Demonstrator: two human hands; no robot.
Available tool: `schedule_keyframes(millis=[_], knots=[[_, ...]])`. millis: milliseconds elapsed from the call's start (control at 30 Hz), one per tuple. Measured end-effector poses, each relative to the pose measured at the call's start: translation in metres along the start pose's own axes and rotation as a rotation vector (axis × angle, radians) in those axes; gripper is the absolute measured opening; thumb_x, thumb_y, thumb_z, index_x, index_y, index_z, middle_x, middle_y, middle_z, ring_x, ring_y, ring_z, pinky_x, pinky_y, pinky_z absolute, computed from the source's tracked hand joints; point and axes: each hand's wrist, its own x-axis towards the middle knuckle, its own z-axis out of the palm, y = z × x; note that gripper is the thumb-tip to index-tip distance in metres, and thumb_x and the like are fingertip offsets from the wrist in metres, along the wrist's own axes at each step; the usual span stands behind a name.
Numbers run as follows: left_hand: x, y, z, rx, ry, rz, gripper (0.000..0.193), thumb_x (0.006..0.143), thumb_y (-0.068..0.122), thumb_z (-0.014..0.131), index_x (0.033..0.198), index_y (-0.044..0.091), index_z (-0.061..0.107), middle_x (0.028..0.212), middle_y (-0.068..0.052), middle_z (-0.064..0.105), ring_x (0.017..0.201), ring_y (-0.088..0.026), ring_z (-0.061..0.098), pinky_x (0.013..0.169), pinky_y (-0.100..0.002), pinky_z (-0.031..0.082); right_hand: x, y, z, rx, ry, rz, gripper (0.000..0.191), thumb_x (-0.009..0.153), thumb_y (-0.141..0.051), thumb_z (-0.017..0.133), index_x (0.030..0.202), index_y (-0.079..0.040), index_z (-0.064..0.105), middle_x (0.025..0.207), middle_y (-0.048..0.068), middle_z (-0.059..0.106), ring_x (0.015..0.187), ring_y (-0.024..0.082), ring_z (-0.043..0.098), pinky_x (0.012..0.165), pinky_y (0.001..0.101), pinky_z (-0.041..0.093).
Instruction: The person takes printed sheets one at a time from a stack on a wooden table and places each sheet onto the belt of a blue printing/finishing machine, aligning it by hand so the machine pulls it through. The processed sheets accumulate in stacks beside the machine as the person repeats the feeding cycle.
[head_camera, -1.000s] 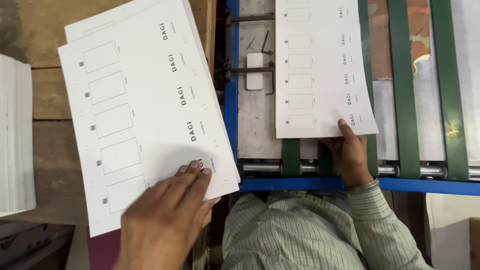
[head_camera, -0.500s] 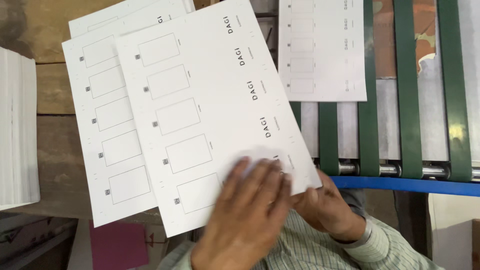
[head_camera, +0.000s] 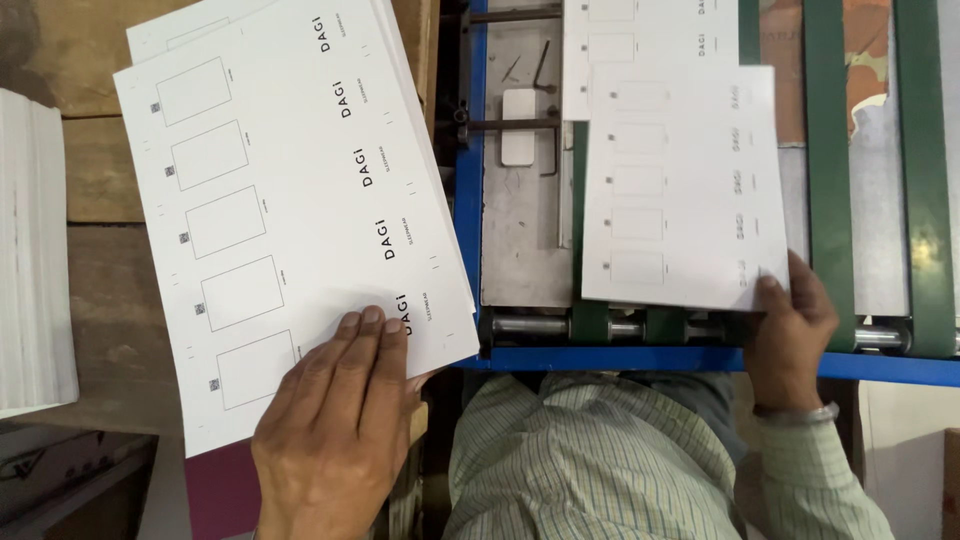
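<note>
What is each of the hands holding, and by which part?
The right hand grips a printed sheet by its near right corner. The left hand only presses flat on the paper stack's near edge.

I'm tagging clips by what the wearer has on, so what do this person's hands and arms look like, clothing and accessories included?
Both hands are bare, with no gloves. The left hand shows no sleeve or jewellery in view. The right hand has a slim silver metal bracelet at the wrist, and behind it a long shirt sleeve in pale green with a fine check of thin darker lines, matching the shirt front below.
</note>
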Motion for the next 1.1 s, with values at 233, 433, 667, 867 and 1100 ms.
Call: schedule_keyframes(millis=[233,433,667,867,1100], knots=[[-0.005,0.002,0.000,-0.038,0.076,0.015,0.022,0.090,0.022,0.077,0.107,0.008,0.077,0.108,-0.009,0.078,0.102,-0.023,0.075,0.084,-0.037,0.061,-0.008,0.021,-0.003,-0.047,-0.032,0.078,0.042,0.104,0.000,0.055,0.145,0.009,0.053,0.130,0.016,0.067,0.111,0.017,0.068,0.098,0.0289,0.057],[-0.004,0.006,-0.003,-0.092,0.042,-0.020,0.035,0.076,0.023,0.081,0.106,0.008,0.078,0.110,-0.009,0.077,0.102,-0.023,0.074,0.086,-0.038,0.060,0.022,0.009,0.011,-0.342,-0.103,-0.072,0.048,0.104,-0.009,0.062,0.147,0.011,0.052,0.128,0.022,0.068,0.109,0.023,0.067,0.095,0.0340,0.055],[-0.008,-0.007,-0.002,-0.191,-0.011,0.000,0.048,0.069,0.023,0.083,0.113,0.005,0.073,0.112,-0.011,0.076,0.103,-0.027,0.072,0.089,-0.043,0.058,0.022,-0.003,0.032,-1.035,-0.161,-0.545,0.054,0.103,-0.023,0.070,0.144,0.010,0.054,0.141,0.034,0.058,0.124,0.040,0.060,0.100,0.0467,0.054],[0.015,-0.003,-0.029,-0.287,0.130,-0.080,0.026,0.093,0.006,0.065,0.117,0.003,0.072,0.114,-0.012,0.075,0.109,-0.025,0.073,0.097,-0.041,0.058,-0.043,-0.060,0.067,-0.234,-0.648,0.123,0.052,0.098,-0.024,0.057,0.144,0.000,0.056,0.143,0.022,0.064,0.129,0.032,0.064,0.109,0.0438,0.054],[0.043,0.090,-0.015,-0.267,-0.036,0.228,0.043,0.097,0.032,0.063,0.122,-0.003,0.067,0.130,-0.023,0.064,0.129,-0.034,0.058,0.115,-0.063,0.034,-0.109,-0.093,0.109,0.618,-0.710,0.499,0.052,0.098,-0.014,0.059,0.146,-0.004,0.043,0.139,0.013,0.058,0.126,0.026,0.058,0.100,0.0427,0.054]])
